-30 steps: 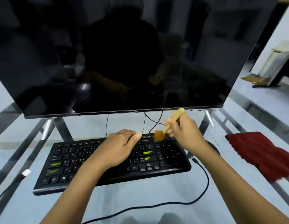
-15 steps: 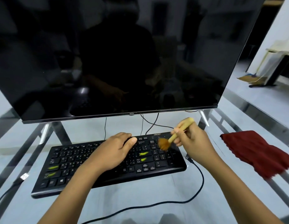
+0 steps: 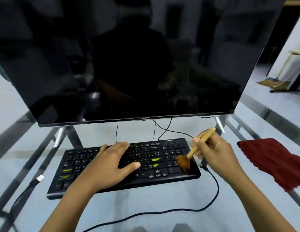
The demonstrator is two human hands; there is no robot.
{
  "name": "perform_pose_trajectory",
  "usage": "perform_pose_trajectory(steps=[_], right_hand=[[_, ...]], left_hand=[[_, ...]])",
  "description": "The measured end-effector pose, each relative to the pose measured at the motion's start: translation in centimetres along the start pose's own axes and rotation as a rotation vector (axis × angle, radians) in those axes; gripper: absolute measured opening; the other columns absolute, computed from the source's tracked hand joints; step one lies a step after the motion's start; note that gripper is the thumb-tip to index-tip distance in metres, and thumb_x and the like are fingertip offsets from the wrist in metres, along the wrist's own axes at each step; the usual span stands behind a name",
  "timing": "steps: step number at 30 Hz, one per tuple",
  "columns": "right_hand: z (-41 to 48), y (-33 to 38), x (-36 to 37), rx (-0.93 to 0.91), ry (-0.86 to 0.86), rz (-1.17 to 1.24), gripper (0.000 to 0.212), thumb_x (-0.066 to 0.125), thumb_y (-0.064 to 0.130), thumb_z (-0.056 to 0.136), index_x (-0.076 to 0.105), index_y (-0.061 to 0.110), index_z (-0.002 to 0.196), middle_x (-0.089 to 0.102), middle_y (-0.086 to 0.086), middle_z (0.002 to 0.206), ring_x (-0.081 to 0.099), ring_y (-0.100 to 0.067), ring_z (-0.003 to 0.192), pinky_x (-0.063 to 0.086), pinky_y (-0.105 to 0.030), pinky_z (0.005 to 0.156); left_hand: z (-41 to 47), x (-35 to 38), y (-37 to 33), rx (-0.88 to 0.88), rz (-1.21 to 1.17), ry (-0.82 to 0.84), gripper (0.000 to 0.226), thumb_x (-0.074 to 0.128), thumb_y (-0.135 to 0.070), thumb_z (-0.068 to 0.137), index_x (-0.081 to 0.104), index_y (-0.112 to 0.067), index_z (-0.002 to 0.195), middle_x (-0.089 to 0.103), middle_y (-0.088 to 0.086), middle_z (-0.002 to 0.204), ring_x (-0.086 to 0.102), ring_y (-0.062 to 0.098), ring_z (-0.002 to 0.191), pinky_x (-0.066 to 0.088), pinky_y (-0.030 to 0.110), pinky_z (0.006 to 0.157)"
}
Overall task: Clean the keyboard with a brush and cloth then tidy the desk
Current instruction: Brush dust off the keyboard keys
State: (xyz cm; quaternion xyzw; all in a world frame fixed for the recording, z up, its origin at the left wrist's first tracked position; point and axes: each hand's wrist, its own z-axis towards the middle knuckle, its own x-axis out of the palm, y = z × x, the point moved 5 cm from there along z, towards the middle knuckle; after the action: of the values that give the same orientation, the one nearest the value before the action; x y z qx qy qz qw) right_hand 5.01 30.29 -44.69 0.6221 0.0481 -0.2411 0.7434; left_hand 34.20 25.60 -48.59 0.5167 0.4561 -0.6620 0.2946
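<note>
Since half a second ago our brush [image 3: 192, 151] has travelled toward the right end of the keyboard [image 3: 145, 164], its bristles dropping from the upper key rows to the number pad by the near right corner; the bristles are blurred, so we cannot tell exactly which keys they touch; our right hand [image 3: 214, 154] is closed around the pale wooden handle, fingers wrapped about its middle, the handle's butt sticking up and away beyond the grip and the brown bristle tuft lying below and to the left of it; the handle slants, neither upright nor flat; our left hand [image 3: 112, 163] lies flat and spread on the middle keys, gripping nothing, fingers pointing away from us and thumb stretched toward the brush, well to the left of the grip; between that thumb and the bristles we see two keys with green marks, and two more green marks sit at the keyboard's far left end; just to the right of the grip a black cable [image 3: 214, 186] leaves the keyboard's right edge and loops back toward us across the glass desk [image 3: 162, 203]; farther right of the grip, apart from the keyboard, the red cloth [image 3: 273, 161] lies crumpled on the desk's edge; beyond the grip stands the dark monitor [image 3: 129, 56], its lower edge just past the keyboard's back edge.
</note>
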Motion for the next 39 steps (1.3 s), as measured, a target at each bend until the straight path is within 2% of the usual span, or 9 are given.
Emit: perform_pose_trajectory(steps=[13, 16, 20, 23, 27, 31, 34, 37, 39], right_hand=[[1.0, 0.4, 0.8, 0.06, -0.015, -0.084, 0.02, 0.057, 0.03, 0.094, 0.058, 0.013, 0.083, 0.066, 0.0, 0.062, 0.062, -0.011, 0.052, 0.052, -0.027, 0.05], [1.0, 0.5, -0.2, -0.008, -0.206, -0.12, 0.021, 0.056, 0.033, 0.094, 0.058, 0.014, 0.086, 0.068, 0.0, 0.067, 0.066, -0.014, 0.064, 0.053, -0.026, 0.061], [1.9, 0.8, 1.7, 0.02, -0.049, -0.116, 0.02, 0.055, 0.035, 0.094, 0.058, 0.016, 0.087, 0.07, -0.002, 0.074, 0.067, -0.013, 0.064, 0.056, -0.026, 0.06], [3.0, 1.7, 1.9, -0.035, -0.198, -0.094, 0.02, 0.055, 0.029, 0.095, 0.058, 0.01, 0.09, 0.069, 0.0, 0.073, 0.068, 0.0, 0.066, 0.056, -0.021, 0.067], [4.0, 1.8, 4.9, 0.043, 0.073, 0.053, 0.012, 0.055, 0.024, 0.096, 0.06, 0.017, 0.089, 0.072, -0.009, 0.081, 0.068, -0.012, 0.063, 0.057, -0.028, 0.064], [4.2, 2.0, 5.6, -0.038, -0.102, -0.042, 0.013, 0.056, 0.024, 0.095, 0.059, 0.014, 0.087, 0.068, 0.003, 0.067, 0.067, 0.0, 0.063, 0.052, -0.017, 0.065], [4.2, 2.0, 8.2, 0.03, 0.071, 0.076, 0.011, 0.055, 0.023, 0.095, 0.06, 0.014, 0.092, 0.072, -0.006, 0.077, 0.069, -0.011, 0.065, 0.058, -0.031, 0.069], [4.2, 3.3, 9.0, -0.076, -0.02, -0.048, 0.01, 0.056, 0.021, 0.095, 0.06, 0.015, 0.089, 0.069, 0.005, 0.069, 0.067, 0.001, 0.064, 0.052, -0.014, 0.067], [4.1, 3.7, 9.6, -0.067, 0.005, 0.055, 0.014, 0.055, 0.024, 0.096, 0.06, 0.012, 0.091, 0.07, 0.0, 0.07, 0.068, -0.004, 0.065, 0.056, -0.022, 0.069]], left_hand=[[-1.1, -0.1, -2.4, 0.088, 0.024, 0.069, 0.109, 0.04, -0.086, 0.07, 0.008, -0.025, 0.154, -0.001, -0.01, 0.161, -0.01, -0.001, 0.144, -0.01, 0.032, 0.118], [0.0, -0.1, -3.7, 0.097, 0.021, 0.082, 0.11, 0.042, -0.086, 0.07, 0.006, -0.025, 0.154, -0.001, -0.008, 0.162, -0.009, 0.003, 0.145, -0.008, 0.033, 0.119], [1.1, 0.0, -4.6, 0.034, 0.01, 0.138, 0.118, 0.05, -0.085, 0.065, -0.001, -0.026, 0.153, -0.002, -0.003, 0.162, -0.009, 0.016, 0.148, -0.006, 0.034, 0.116], [1.3, 0.1, -5.0, 0.011, -0.009, 0.166, 0.121, 0.058, -0.081, 0.063, -0.002, -0.027, 0.153, 0.002, -0.004, 0.162, -0.006, 0.02, 0.148, 0.001, 0.035, 0.117], [1.5, 0.1, -5.0, 0.021, -0.006, 0.15, 0.123, 0.058, -0.083, 0.061, -0.002, -0.028, 0.153, 0.003, -0.005, 0.162, -0.003, 0.018, 0.148, 0.007, 0.036, 0.118], [1.5, 0.5, -4.8, 0.041, -0.018, 0.137, 0.125, 0.056, -0.085, 0.06, -0.003, -0.027, 0.153, 0.003, -0.006, 0.162, -0.003, 0.015, 0.148, 0.005, 0.033, 0.118], [1.5, 0.2, -4.7, 0.078, -0.024, 0.115, 0.125, 0.057, -0.084, 0.061, -0.003, -0.026, 0.153, 0.005, -0.009, 0.161, -0.002, 0.009, 0.146, 0.003, 0.031, 0.118], [0.8, -0.3, -3.6, 0.016, -0.035, 0.174, 0.127, 0.061, -0.082, 0.06, -0.009, -0.03, 0.152, -0.003, -0.015, 0.16, -0.01, 0.012, 0.144, 0.001, 0.034, 0.116], [0.2, -0.7, -2.2, -0.009, -0.047, 0.178, 0.128, 0.061, -0.084, 0.057, -0.008, -0.032, 0.152, -0.003, -0.014, 0.16, -0.006, 0.017, 0.147, 0.003, 0.04, 0.118]])
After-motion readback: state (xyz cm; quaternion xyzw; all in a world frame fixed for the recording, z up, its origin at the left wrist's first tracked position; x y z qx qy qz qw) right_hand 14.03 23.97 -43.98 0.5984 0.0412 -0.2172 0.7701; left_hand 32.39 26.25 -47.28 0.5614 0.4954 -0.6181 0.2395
